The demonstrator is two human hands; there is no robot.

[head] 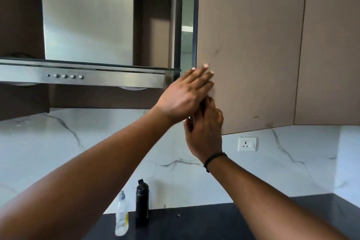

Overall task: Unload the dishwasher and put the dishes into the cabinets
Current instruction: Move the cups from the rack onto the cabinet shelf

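A tan upper cabinet door [251, 45] hangs on the wall at the upper right, swung slightly ajar at its left edge, with a pale strip of the cabinet's inside showing beside it. My left hand [185, 93] lies flat with its fingers stretched against the lower left part of the door. My right hand [204, 130], with a black band on the wrist, is just below it, with its fingers curled around the door's left edge. Neither hand holds a dish. No dishes or dishwasher are in view.
A steel range hood [81, 76] with a row of buttons juts out at the left. A second tan cabinet door [331, 45] is at the far right. On the black counter [194, 222] stand a black bottle [142, 206] and a clear bottle [121, 216]. A wall socket [246, 144] sits on the marble backsplash.
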